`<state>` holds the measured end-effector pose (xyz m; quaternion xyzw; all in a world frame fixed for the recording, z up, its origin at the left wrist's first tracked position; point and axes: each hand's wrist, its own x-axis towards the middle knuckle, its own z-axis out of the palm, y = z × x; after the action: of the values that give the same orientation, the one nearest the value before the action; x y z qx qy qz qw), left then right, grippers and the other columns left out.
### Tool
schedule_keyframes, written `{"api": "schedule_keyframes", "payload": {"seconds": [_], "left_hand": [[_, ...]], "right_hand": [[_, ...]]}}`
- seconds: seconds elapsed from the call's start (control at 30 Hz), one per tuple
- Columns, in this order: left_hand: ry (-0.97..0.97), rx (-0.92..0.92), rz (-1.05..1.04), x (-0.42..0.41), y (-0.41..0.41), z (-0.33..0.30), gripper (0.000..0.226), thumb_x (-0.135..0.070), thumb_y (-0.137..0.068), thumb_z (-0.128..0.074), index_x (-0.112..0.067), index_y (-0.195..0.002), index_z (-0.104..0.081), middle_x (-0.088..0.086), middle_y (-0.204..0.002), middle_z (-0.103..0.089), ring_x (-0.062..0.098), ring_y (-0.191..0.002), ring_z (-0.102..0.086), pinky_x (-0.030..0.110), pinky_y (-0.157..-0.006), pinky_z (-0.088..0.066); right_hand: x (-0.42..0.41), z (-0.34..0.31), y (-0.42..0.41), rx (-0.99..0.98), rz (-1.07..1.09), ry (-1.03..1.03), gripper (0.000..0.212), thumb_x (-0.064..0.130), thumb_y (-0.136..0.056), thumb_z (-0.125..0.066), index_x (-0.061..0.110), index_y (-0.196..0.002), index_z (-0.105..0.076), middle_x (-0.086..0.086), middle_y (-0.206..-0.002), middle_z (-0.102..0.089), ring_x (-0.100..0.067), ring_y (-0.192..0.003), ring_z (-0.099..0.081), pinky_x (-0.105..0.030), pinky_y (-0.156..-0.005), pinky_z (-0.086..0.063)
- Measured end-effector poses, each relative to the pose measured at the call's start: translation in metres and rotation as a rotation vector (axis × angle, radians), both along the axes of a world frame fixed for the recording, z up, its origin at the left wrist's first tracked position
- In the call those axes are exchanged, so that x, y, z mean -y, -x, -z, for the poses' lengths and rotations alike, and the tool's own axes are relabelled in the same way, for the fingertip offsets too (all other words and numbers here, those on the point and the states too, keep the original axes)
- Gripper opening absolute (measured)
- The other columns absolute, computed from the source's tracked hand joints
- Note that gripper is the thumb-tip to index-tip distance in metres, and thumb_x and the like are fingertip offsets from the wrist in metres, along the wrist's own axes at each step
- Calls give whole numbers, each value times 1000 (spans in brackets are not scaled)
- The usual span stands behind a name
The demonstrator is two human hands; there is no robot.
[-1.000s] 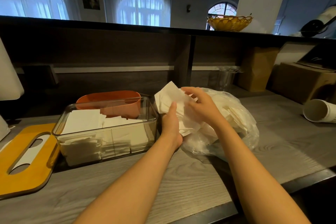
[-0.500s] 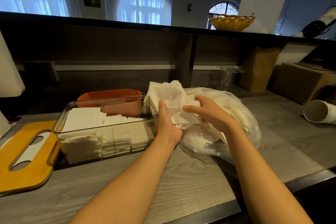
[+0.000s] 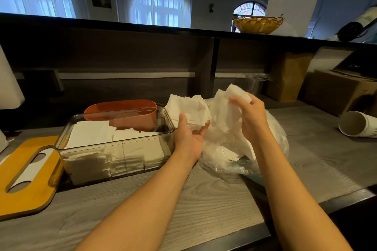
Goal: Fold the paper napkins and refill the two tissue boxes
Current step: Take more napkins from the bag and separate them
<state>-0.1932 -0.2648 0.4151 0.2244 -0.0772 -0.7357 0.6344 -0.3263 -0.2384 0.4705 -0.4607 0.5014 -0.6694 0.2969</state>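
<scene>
Nearest us, bare grey desk [image 3: 204, 206] in front of the clear tissue box [image 3: 116, 144], and both forearms reach out across it. The clear tissue box itself sits open-topped and partly filled with folded napkins [image 3: 91, 136] stacked in rows, so it looks ready for more. Just left of that box lies its yellow lid [image 3: 26, 177], flat on the desk with the slot upward, parked out of the way while the refill goes on. Immediately right of the box, the left hand [image 3: 188, 136] is palm up with fingers curled under a loose wad of napkins [image 3: 189, 108], cradling them at rim height, which I'd judge is a staging hold before folding. Further right of the box, the right hand [image 3: 252, 115] pinches a single white sheet [image 3: 236, 93] lifted above the plastic bag [image 3: 244, 149], seemingly peeling one away from the supply. That bag slumps on the desk with its mouth toward the hands, handy for drawing from. Directly behind the clear box stands the orange tissue box [image 3: 120, 108], seen partly through the clear wall; its contents I cannot tell. Far right of the box, a paper cup [image 3: 357, 124] lies on its side, and high beyond on the counter ledge sits a wicker basket [image 3: 258, 24].
</scene>
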Motion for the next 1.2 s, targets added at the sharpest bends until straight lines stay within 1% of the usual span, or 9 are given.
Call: {"api": "schedule_keyframes", "payload": {"seconds": [0.07, 0.23, 0.43, 0.53, 0.63, 0.83, 0.9, 1.03, 1.2], "left_hand": [[-9, 7, 12, 1, 1, 1, 40, -34, -99, -62, -17, -135, -56, 19, -130, -57, 42, -116, -58, 45, -63, -63], [77, 104, 63, -5, 3, -1, 33, -33, -101, -56, -15, -129, -60, 11, -110, -69, 31, -101, -66, 50, -84, -58], [209, 117, 120, -14, 3, -1, 46, -63, -96, -42, -27, -113, -66, 10, -113, -75, 33, -111, -66, 57, -101, -50], [238, 194, 148, -15, 4, -4, 38, -52, -98, -49, -26, -122, -62, 9, -114, -73, 31, -109, -66, 56, -101, -50], [230, 273, 140, -13, 5, -1, 21, -34, -99, -58, -24, -118, -62, 9, -113, -72, 30, -106, -68, 58, -99, -51], [193, 307, 107, -10, 6, 1, 11, -24, -101, -59, -25, -111, -63, 8, -111, -72, 30, -104, -69, 54, -95, -55], [194, 301, 104, -9, 6, 2, 8, -25, -101, -58, -25, -108, -62, 8, -110, -72, 30, -103, -69, 53, -93, -56], [166, 249, 105, -7, 5, 2, 10, -25, -101, -58, -23, -109, -64, 10, -111, -72, 30, -101, -70, 47, -75, -62], [148, 244, 95, -5, 6, 4, 13, -19, -98, -62, -21, -111, -65, 12, -116, -70, 34, -107, -67, 55, -82, -59]], "right_hand": [[-2, -4, 1, 115, -68, 79, 17, 13, -92, -66, 26, -104, -65, 1, -101, -64, -20, -97, -62, -39, -81, -57], [-4, -4, 2, 368, -440, 227, 33, 12, -96, -60, 13, -128, -56, -8, -113, -62, -26, -104, -66, -44, -86, -59], [15, 16, -19, 13, 9, -26, 34, 13, -86, -74, 16, -119, -67, -1, -105, -71, -21, -99, -69, -30, -73, -60], [17, 22, -19, -22, 103, -54, 25, 17, -83, -77, 17, -107, -71, -2, -99, -72, -18, -92, -68, -23, -63, -53], [17, 21, -17, -38, 114, -26, 12, 18, -84, -77, 23, -94, -70, -1, -94, -72, -18, -90, -69, -26, -67, -56], [20, 21, -16, -148, 35, -53, 17, 24, -92, -68, 16, -106, -67, -2, -102, -68, -19, -95, -67, -36, -81, -59], [17, 19, -16, -127, 48, -14, 6, 21, -92, -69, 21, -97, -68, 2, -96, -69, -14, -89, -66, -28, -74, -58], [12, 13, -11, -12, 125, 87, 7, 14, -91, -69, 20, -87, -70, 4, -82, -67, -12, -77, -63, -20, -60, -51], [-1, -9, 3, 146, -10, 218, 14, 11, -94, -64, 22, -102, -65, 4, -96, -64, -13, -90, -62, -27, -73, -57]]}}
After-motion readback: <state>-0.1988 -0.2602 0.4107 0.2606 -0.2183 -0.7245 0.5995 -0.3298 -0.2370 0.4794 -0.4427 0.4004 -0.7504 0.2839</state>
